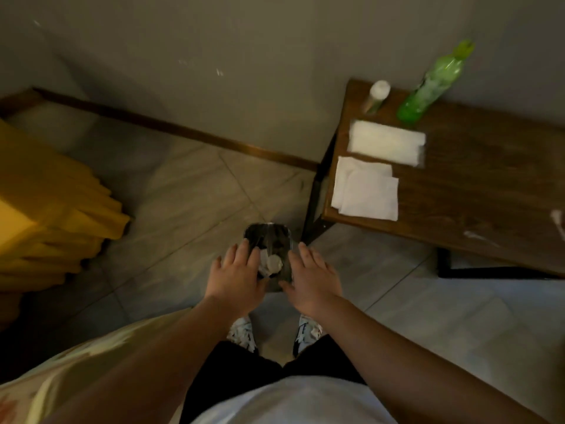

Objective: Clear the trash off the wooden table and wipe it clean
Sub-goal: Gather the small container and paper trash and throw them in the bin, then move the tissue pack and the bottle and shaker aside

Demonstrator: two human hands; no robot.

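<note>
A small black trash bin stands on the tiled floor beside the wooden table, with crumpled white paper inside. My left hand and my right hand hover over the bin's two sides, fingers spread, holding nothing. On the table lie two white napkins, a white folded cloth or tissue pack, a green plastic bottle and a small white-capped bottle. White smears or scraps show near the table's front right.
A yellow cloth-covered piece of furniture fills the left side. A grey wall with a brown baseboard runs behind. The black table leg stands right of the bin. My feet in patterned shoes are just behind the bin.
</note>
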